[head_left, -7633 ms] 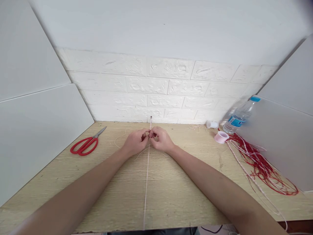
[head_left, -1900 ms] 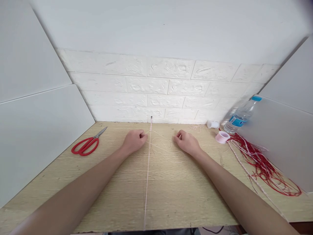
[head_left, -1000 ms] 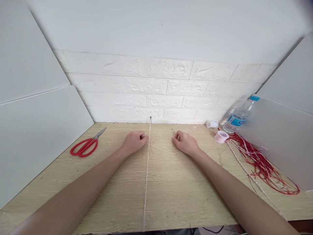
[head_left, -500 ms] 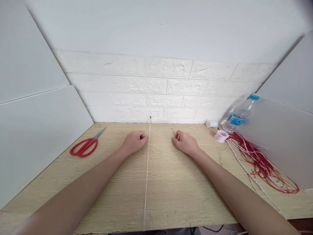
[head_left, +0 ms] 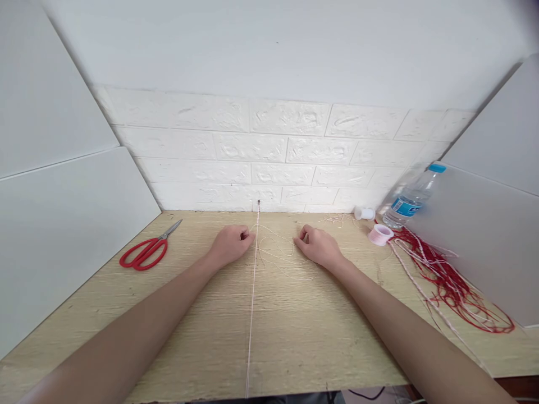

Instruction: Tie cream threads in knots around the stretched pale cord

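Starting at the desk's (head_left: 202,348) near edge, a pale cord (head_left: 252,303) runs straight to the wall (head_left: 273,148), passing between two bare hands. The left hand (head_left: 232,246) and right hand (head_left: 319,246) are both curled nearly closed; thin thread (head_left: 278,234) loops between them, though I can't tell whether either pinches it. Red-handled scissors (head_left: 145,252) lie well left; rightward, tangled red and pink cords (head_left: 455,280), a pink spool (head_left: 381,235), a bottle (head_left: 406,207) and a white spool (head_left: 364,213).

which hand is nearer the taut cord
Left: the left hand is close beside the taut cord, on its left; the right hand is farther off to its right.
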`<state>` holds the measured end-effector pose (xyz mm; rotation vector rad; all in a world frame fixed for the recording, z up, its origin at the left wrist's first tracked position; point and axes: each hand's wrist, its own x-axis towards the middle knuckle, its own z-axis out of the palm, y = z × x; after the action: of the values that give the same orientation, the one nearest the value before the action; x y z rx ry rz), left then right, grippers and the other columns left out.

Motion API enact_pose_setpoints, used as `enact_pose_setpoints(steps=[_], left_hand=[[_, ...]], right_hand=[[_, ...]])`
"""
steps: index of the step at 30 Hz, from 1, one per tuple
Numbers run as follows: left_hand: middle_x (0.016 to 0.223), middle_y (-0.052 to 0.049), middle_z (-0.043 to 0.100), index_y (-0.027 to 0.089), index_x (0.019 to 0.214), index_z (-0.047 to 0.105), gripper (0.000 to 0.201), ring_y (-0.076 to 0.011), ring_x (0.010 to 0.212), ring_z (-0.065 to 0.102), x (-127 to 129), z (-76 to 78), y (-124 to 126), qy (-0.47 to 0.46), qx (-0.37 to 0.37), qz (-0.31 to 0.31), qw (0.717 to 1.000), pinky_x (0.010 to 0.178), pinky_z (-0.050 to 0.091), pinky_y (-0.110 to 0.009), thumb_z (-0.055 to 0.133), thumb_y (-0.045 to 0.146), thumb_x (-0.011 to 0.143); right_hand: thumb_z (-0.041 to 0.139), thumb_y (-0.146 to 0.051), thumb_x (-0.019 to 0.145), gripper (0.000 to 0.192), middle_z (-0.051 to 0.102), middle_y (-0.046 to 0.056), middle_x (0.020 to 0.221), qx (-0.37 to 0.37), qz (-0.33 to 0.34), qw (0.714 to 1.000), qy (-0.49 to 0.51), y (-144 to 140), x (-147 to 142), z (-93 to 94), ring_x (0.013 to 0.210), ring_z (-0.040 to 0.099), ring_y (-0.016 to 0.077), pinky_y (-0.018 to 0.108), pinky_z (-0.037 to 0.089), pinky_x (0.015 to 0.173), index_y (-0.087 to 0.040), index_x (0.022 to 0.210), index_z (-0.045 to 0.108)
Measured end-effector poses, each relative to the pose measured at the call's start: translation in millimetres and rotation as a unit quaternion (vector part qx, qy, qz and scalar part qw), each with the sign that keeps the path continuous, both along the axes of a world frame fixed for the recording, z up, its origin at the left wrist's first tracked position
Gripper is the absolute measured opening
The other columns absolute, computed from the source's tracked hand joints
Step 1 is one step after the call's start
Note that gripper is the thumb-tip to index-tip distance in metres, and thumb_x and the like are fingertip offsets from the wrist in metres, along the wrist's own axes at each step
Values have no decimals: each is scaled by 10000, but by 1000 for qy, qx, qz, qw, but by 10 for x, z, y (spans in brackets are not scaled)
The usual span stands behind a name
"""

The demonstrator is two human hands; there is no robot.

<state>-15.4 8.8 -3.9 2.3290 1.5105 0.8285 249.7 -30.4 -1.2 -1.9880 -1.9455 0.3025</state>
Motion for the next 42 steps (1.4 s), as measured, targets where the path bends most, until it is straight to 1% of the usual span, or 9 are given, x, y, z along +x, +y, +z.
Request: enact_pose_setpoints(steps=[9,13,16,18,22,24,27,33,42], left_hand=[[505,37,439,194,552,375,332,-114,515,406,-8,-6,2,-3,-2,-2,1000,535,279,-260,493,381,799],[504,39,442,192,553,378,333,-112,510,404,-9,-10,5,-4,-1,-1,1000,536,283,-259,494,382,801],[505,38,456,189,552,396,334,-111,511,409,-7,-15,9,-3,-2,1,1000,537,282,-259,497,386,802],[508,37,465,188,553,405,333,-111,515,415,-6,-19,11,1,0,1,1000,540,282,-259,497,387,804],[513,38,477,186,555,413,335,-109,521,423,-4,-19,10,6,0,2,1000,547,286,-259,497,390,807],[511,38,478,186,556,416,335,-110,522,423,-3,-17,7,5,0,3,1000,545,282,-260,501,392,805],[509,39,471,186,554,408,343,-110,521,421,1,-16,6,4,1,5,1000,541,278,-261,503,398,806],[510,39,465,186,555,412,342,-111,522,420,0,-13,5,2,0,4,1000,542,281,-260,502,400,806],[497,43,412,185,544,358,402,-105,508,378,11,13,-21,-15,7,-1,1000,538,268,-263,468,439,836]], right_hand=[[521,-440,872,247,663,13,787,10,40,999,2,-6,-5,-3,685,562,145,246,274,549,-213,786,563],[513,-435,876,252,659,21,774,10,23,1000,4,-18,-32,12,683,559,151,247,271,549,-209,778,569],[492,-421,889,249,651,20,751,29,15,999,21,-54,-84,52,672,551,151,246,276,551,-208,775,555],[489,-397,893,228,645,16,741,41,39,998,38,-103,-140,96,669,546,147,243,286,561,-208,780,549],[502,-362,892,174,638,12,755,27,141,988,58,-235,-271,178,675,542,138,236,312,596,-209,856,577],[529,-375,880,170,630,-1,744,10,183,981,56,-288,-318,189,653,532,132,234,309,590,-215,911,579],[584,-376,847,173,609,-23,713,2,220,974,46,-321,-341,168,625,511,122,227,293,571,-225,929,567],[562,-316,865,141,595,-21,708,0,246,968,48,-297,-309,127,619,484,104,219,282,566,-204,782,539],[548,-317,868,140,584,-34,678,8,251,965,68,-268,-287,83,586,463,93,220,275,545,-204,787,529]])
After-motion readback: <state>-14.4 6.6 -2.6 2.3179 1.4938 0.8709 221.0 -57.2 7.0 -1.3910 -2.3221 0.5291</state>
